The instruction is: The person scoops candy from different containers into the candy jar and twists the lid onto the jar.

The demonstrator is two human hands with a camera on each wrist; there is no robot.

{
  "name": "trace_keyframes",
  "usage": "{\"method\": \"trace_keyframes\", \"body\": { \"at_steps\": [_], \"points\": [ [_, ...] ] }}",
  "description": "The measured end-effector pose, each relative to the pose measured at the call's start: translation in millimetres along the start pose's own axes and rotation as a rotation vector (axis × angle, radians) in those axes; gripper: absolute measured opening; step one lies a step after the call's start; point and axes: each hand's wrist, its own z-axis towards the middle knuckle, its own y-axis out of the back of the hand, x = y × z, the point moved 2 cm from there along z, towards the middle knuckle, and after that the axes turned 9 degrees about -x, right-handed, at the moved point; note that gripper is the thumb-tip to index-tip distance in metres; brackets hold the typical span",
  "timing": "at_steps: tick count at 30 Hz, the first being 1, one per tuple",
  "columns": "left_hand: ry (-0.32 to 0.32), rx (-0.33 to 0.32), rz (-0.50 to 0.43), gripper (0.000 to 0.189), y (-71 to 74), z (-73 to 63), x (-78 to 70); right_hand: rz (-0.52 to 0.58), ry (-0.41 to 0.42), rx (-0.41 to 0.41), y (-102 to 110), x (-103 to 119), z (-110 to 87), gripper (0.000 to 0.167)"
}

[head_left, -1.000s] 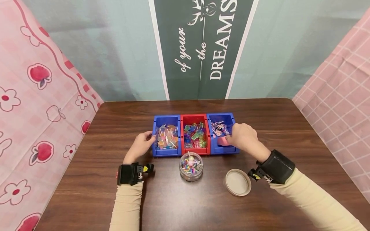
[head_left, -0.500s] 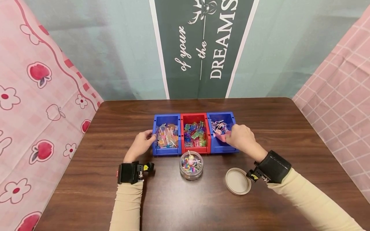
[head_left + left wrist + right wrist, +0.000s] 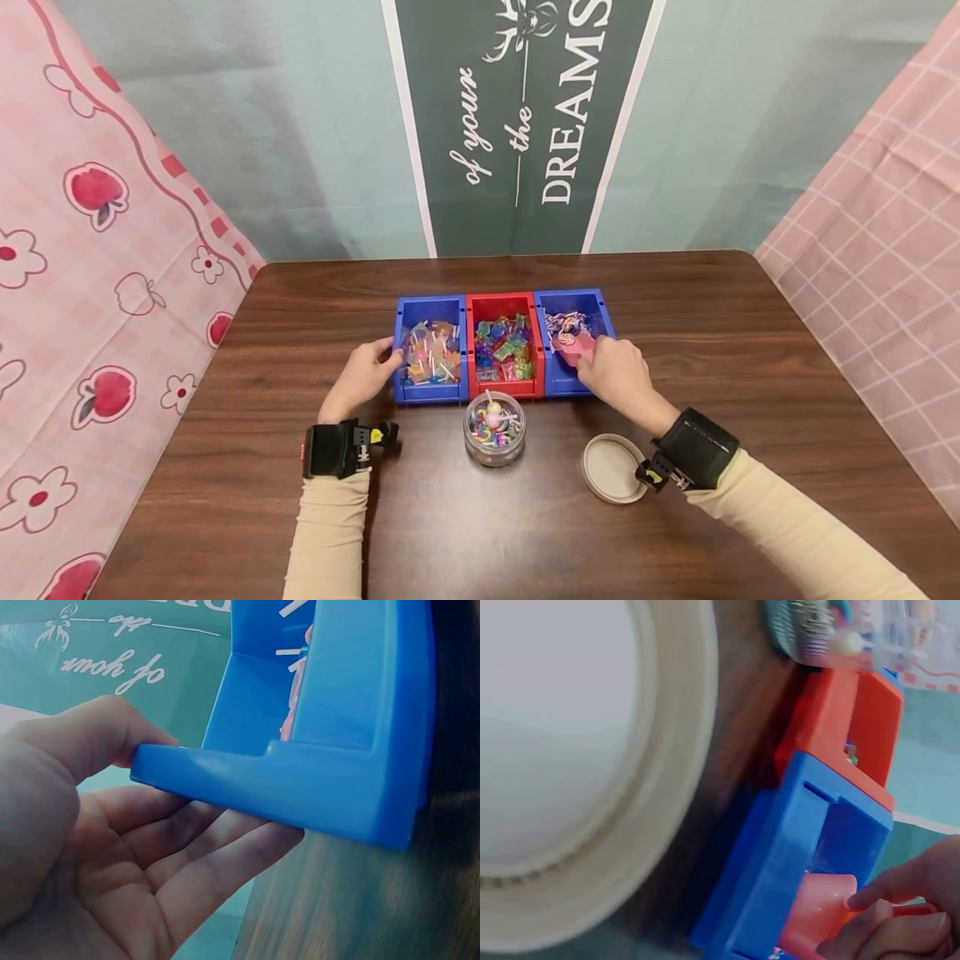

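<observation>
My left hand (image 3: 360, 379) grips the outer side wall of the left blue bin (image 3: 432, 393), thumb on the rim and fingers outside, as the left wrist view shows. That bin contains pale, clear-looking candies with white sticks. My right hand (image 3: 621, 373) holds a pink scoop (image 3: 817, 911) inside the right blue bin (image 3: 562, 385). On the scoop lies at least one swirl lollipop (image 3: 567, 339); more striped lollipops (image 3: 564, 321) lie behind it. A glass jar (image 3: 493, 452) stands uncapped before the bins, with colourful candies inside. Near my right wrist lies its round lid (image 3: 612, 468).
Between the blue bins sits a red bin (image 3: 506, 389) with bright wrapped-looking candies, and the three are joined side by side. All stand on a dark wooden table (image 3: 480, 533). A printed curtain hangs behind, with pink cloths at both sides.
My right hand has drawn slightly left and nearer to me, tilting the scoop so its bowl with a lollipop shows. The left hand keeps its grip on the bin.
</observation>
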Motion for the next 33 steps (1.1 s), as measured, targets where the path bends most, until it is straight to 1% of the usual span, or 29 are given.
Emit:
{"method": "trace_keyframes", "body": {
  "at_steps": [4,8,13,16,22,24,25,29,31,33],
  "points": [
    [-0.01,-0.003,0.009,0.042,0.0,0.7,1.0,0.038,-0.002,-0.014,-5.0,-3.7,-5.0,0.024],
    [-0.01,-0.008,0.014,0.042,0.9,0.7,1.1,0.072,-0.01,-0.022,-4.5,-6.8,-7.6,0.025],
    [0.007,-0.004,0.017,0.043,0.1,-0.1,-0.2,0.031,-0.015,0.005,7.2,-8.7,-8.3,0.031],
    [0.015,-0.001,0.013,0.044,-0.4,-0.9,-0.6,-0.021,-0.008,0.056,19.8,-6.1,-7.5,0.036],
    [0.018,-0.003,0.001,0.042,-0.4,-0.8,0.0,-0.123,-0.002,0.17,42.4,4.6,-0.4,0.028],
    [0.018,-0.003,-0.001,0.041,-0.4,-0.6,0.2,-0.143,0.005,0.218,46.5,7.9,3.6,0.036],
    [0.019,-0.003,-0.002,0.041,-0.4,-0.5,0.4,-0.155,0.007,0.243,48.4,9.1,6.0,0.036],
    [0.022,0.0,-0.005,0.041,-0.5,-0.7,0.2,-0.204,0.016,0.35,55.4,13.3,17.2,0.034],
    [0.023,0.001,-0.008,0.041,-0.5,-0.9,0.0,-0.224,0.023,0.394,57.8,14.8,23.1,0.025],
    [0.022,0.0,-0.01,0.04,-0.3,-1.1,-0.3,-0.235,0.03,0.434,58.5,16.4,27.9,0.026]
  ]
}}
